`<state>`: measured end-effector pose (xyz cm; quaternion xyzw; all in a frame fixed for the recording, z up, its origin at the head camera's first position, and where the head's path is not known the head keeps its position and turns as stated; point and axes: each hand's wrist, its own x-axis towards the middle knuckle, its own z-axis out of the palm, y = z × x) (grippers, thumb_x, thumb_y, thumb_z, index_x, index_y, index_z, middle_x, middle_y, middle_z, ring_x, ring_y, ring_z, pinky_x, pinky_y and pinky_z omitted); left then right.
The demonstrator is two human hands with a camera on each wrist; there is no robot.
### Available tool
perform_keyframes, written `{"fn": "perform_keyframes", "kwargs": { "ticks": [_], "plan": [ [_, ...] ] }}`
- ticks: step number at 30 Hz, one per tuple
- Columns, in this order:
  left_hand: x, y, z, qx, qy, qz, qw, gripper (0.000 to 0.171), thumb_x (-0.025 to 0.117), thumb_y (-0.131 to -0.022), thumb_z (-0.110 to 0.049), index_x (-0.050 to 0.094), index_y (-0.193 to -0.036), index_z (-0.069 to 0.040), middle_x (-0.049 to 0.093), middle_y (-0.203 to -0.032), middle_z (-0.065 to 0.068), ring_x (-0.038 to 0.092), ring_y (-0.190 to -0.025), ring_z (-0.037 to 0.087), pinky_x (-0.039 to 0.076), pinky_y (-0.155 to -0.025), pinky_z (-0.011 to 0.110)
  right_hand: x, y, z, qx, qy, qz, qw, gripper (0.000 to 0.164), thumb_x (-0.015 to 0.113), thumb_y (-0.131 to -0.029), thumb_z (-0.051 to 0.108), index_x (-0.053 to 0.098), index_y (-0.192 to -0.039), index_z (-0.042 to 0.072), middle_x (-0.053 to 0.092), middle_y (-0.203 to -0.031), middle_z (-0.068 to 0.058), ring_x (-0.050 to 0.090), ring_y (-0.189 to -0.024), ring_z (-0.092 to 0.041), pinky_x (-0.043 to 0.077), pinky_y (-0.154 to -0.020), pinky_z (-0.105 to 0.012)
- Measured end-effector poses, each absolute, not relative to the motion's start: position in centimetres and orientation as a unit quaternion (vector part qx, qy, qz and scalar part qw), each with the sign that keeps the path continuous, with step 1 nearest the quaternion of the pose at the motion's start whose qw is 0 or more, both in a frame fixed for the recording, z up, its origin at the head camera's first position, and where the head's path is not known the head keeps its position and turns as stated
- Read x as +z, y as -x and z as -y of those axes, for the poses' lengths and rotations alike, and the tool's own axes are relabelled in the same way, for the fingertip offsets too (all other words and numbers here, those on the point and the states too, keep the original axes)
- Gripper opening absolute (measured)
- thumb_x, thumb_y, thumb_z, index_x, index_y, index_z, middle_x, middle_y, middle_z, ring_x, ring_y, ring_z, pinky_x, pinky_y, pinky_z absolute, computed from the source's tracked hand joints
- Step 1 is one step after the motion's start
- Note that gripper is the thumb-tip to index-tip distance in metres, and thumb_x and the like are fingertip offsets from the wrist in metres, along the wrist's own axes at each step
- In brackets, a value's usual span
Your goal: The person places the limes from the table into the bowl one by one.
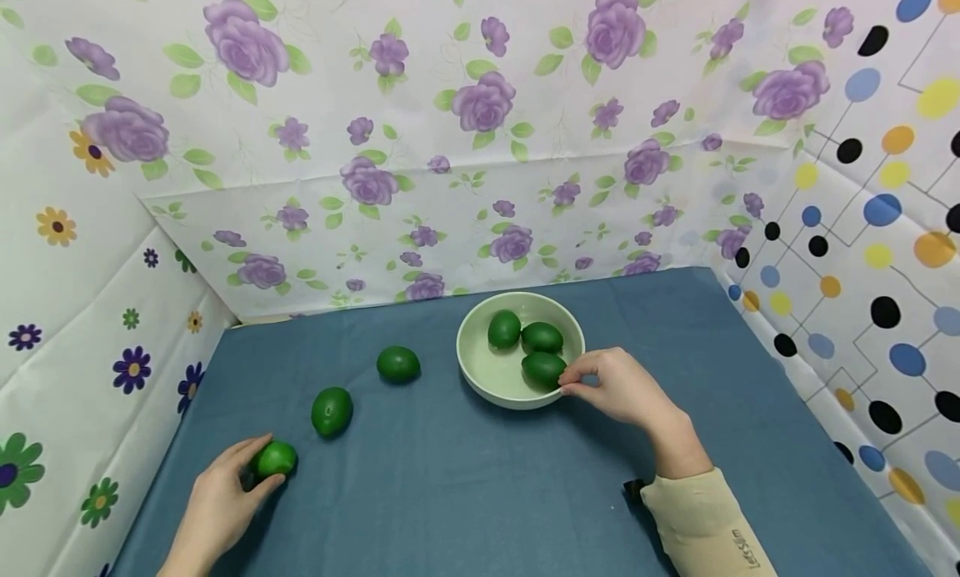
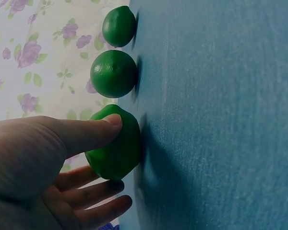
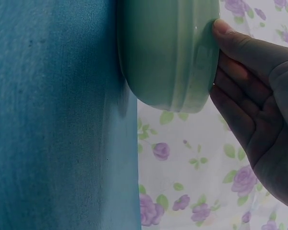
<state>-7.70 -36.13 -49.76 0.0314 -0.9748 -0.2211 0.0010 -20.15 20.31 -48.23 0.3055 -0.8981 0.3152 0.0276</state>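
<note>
My left hand [image 1: 221,498] is at the front left, its thumb and fingers around a green lime [image 2: 115,153] on the blue cloth. The left wrist view has the thumb lying across this lime, with other fingers on its far side. At the right side of a pale green bowl [image 1: 487,381], my right hand [image 1: 618,385] pinches the rim between thumb and fingers. Inside the bowl lie three limes, the closest lime [image 1: 543,369] right by the right fingertips. The right wrist view shows the bowl's outer wall [image 3: 158,57]; its contents are hidden there.
Two more limes rest between the left hand and the bowl: one lime [image 1: 332,412] nearer the hand, another lime [image 1: 398,364] farther back. Blue cloth [image 1: 465,494] covers the table. Patterned sheets [image 1: 420,143] stand behind and at both sides. A small black object [image 1: 634,489] shows beside the right sleeve.
</note>
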Motion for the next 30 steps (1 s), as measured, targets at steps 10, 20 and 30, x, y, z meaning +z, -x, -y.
{"fn": "perform_keyframes", "kwargs": {
  "ticks": [10,20,30],
  "plan": [
    [-49.9,7.8,36.0,-0.226,-0.040,0.973,0.008,0.064,0.092,-0.086,-0.014,0.065,-0.141,0.005,0.062,-0.134,0.037,0.071,-0.098,0.043,0.061,-0.078,0.058,-48.3,20.2,-20.5,0.320,-0.303,0.897,0.028,0.008,0.085,-0.095,0.016,0.086,-0.100,0.023,0.078,-0.101,0.013,0.075,-0.096,-0.012,0.066,-0.085,-0.047],
    [-49.7,7.5,35.9,-0.232,-0.050,0.971,0.026,0.063,0.091,-0.089,-0.015,0.064,-0.141,0.006,0.062,-0.134,0.037,0.068,-0.109,0.052,0.064,-0.082,0.060,-48.1,20.0,-20.4,0.324,-0.300,0.897,0.025,0.010,0.086,-0.095,0.016,0.086,-0.099,0.026,0.078,-0.101,0.013,0.075,-0.096,-0.013,0.066,-0.086,-0.047],
    [-48.8,7.4,33.9,-0.257,-0.072,0.957,0.116,0.063,0.093,-0.087,-0.020,0.067,-0.140,0.002,0.065,-0.132,0.031,0.069,-0.111,0.049,0.066,-0.086,0.056,-48.2,20.0,-20.4,0.323,-0.299,0.898,0.025,0.010,0.086,-0.095,0.018,0.086,-0.100,0.026,0.078,-0.101,0.014,0.075,-0.097,-0.013,0.066,-0.086,-0.047]
  ]
}}
